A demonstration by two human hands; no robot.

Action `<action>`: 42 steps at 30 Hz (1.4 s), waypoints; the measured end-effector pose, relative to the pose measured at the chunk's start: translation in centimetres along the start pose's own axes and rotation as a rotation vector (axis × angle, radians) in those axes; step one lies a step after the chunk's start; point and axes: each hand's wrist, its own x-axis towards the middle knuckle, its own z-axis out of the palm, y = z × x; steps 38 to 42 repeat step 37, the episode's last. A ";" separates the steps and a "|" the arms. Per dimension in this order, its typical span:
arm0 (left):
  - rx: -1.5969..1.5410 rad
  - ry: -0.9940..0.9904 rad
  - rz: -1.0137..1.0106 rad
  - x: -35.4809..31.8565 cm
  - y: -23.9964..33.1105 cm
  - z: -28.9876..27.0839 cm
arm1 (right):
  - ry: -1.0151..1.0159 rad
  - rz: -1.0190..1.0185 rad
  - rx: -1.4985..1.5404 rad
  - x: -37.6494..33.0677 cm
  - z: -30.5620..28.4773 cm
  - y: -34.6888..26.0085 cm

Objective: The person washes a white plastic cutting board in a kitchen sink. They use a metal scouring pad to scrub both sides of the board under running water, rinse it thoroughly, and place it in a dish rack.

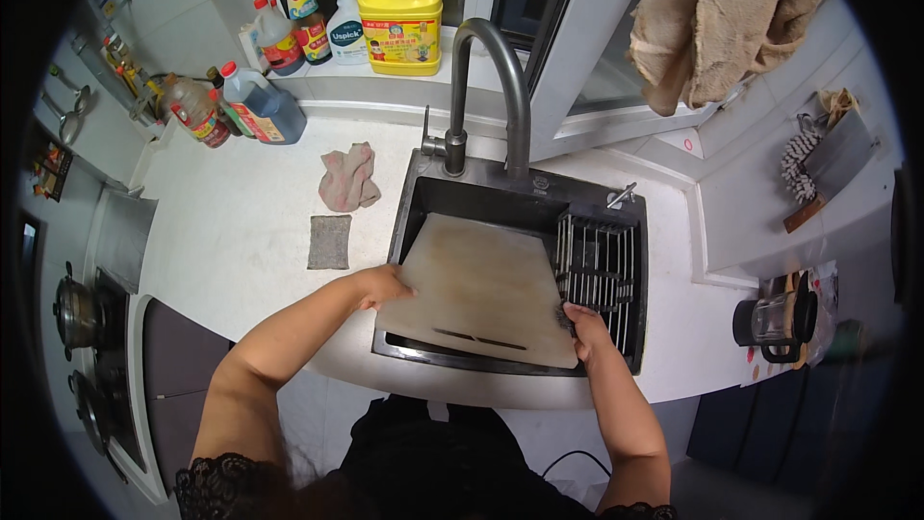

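A large off-white cutting board [481, 279] with brownish stains lies tilted over the black sink [416, 195], its slot handle toward me. My left hand [380, 286] is closed on the board's left edge, the fingertips partly hidden. At its right edge, near the front corner, my right hand [587, 329] grips it. A small dark, rough patch shows by the right fingers; I cannot make out whether it is a scrubber. Behind the board rises the grey faucet [491, 87]. A wire drain basket [597, 260] sits in the sink to the right.
On the counter [241, 193] to the left lie a crumpled cloth [348, 177] and a grey scouring pad [329, 242]. A yellow detergent jug [401, 29] and a spray bottle [346, 19] stand on the sill. Cloths [722, 19] hang at upper right; a glass pitcher [773, 318] stands far right.
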 end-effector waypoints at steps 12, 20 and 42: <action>0.933 0.781 0.480 4.6 6.4 -5.2 | 0.158 -0.148 -0.389 2.2 1.1 0.9; 1.506 1.143 0.430 10.4 10.7 -13.6 | 0.153 -0.220 -0.623 2.9 2.4 0.7; 1.604 0.880 0.088 9.4 12.1 -13.3 | 0.098 -0.154 -0.561 2.0 2.9 -0.2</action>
